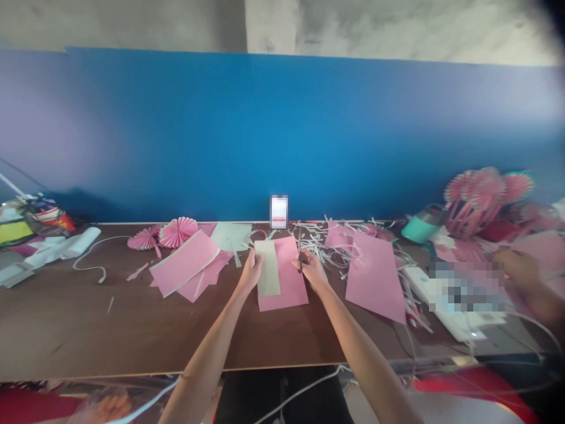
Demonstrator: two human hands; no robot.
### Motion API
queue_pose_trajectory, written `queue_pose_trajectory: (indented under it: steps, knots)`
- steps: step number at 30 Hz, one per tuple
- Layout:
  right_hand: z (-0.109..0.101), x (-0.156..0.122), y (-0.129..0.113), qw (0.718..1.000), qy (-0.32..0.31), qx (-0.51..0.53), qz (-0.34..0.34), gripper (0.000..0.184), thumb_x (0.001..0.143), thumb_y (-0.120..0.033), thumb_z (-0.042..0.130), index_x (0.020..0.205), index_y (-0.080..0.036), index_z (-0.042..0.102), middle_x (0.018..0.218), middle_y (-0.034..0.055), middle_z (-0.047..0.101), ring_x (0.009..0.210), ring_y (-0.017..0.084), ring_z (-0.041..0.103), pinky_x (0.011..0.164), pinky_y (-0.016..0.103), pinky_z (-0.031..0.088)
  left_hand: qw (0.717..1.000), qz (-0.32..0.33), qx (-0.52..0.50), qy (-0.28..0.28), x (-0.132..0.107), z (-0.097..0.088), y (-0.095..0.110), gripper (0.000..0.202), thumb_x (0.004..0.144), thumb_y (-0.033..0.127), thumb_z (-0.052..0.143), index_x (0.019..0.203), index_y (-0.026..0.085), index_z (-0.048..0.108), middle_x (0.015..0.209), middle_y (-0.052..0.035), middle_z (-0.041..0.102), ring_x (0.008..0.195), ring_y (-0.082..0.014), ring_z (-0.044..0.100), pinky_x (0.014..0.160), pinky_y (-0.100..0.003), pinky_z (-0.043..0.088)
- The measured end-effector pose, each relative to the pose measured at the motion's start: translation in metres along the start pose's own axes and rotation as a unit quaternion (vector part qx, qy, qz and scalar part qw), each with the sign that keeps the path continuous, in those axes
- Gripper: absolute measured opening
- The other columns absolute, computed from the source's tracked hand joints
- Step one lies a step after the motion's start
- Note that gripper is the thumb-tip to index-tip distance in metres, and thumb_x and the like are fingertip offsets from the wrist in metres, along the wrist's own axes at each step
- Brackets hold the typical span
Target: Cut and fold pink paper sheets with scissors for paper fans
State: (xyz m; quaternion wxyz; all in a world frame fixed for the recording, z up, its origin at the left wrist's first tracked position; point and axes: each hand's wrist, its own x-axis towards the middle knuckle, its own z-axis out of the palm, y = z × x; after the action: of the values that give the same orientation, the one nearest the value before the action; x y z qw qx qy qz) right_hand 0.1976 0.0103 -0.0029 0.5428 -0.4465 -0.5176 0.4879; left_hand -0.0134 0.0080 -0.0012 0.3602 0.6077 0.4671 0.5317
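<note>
The table (88, 330) bears a pink sheet (289, 282) lying flat, a pale strip (268, 274) on it. The left hand (251, 272) pinches the strip's edge, steadying it. The right hand (311, 268) is closed around a dark tool (299, 259) at the sheet's right edge.

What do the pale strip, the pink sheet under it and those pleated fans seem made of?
Pale strip, pinched by the left hand: thin matte paper, flat. Pink sheet: same kind of paper, probably. Pleated fans: pink paper too, judging by crisp accordion folds.

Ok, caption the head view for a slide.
Left hand grips a pale green strip on a pink sheet; right hand holds a thin dark tool.
</note>
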Motion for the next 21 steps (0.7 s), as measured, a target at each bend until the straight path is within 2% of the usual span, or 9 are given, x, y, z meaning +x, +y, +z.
queue_pose_trajectory:
  steps: [8, 17, 21]
  knots:
    - [0.0, 0.001, -0.001, 1.0, -0.003, 0.011, 0.008, 0.033, 0.06, -0.027, 0.069, 0.09, -0.017, 0.06, 0.064, -0.0032, 0.056, 0.055, 0.01, 0.047, 0.05, 0.022, 0.035, 0.999, -0.013, 0.037, 0.016, 0.002, -0.002, -0.011, 0.029, 0.087, 0.044, 0.048, 0.09, 0.016, 0.054, 0.074, -0.0003, 0.052, 0.069, -0.0141, 0.049, 0.065, -0.026, 0.041]
    - [0.0, 0.001, 0.002, 1.0, 0.013, 0.01, 0.013, 0.034, 0.061, -0.026, 0.069, 0.093, -0.017, 0.059, 0.064, -0.003, 0.057, 0.056, 0.01, 0.047, 0.051, 0.021, 0.034, 0.999, -0.02, 0.037, 0.027, 0.003, -0.003, -0.011, 0.031, 0.086, 0.045, 0.048, 0.088, 0.015, 0.059, 0.068, 0.0014, 0.047, 0.06, -0.0118, 0.04, 0.056, -0.023, 0.033]
    - [-0.001, 0.001, 0.002, 0.999, 0.026, 0.009, 0.025, 0.034, 0.061, -0.026, 0.068, 0.092, -0.018, 0.058, 0.063, -0.0039, 0.057, 0.053, 0.01, 0.046, 0.05, 0.021, 0.034, 0.999, -0.023, 0.041, 0.025, 0.004, -0.004, -0.012, 0.032, 0.086, 0.045, 0.047, 0.087, 0.016, 0.059, 0.063, 0.0028, 0.041, 0.056, -0.0113, 0.035, 0.053, -0.024, 0.029]
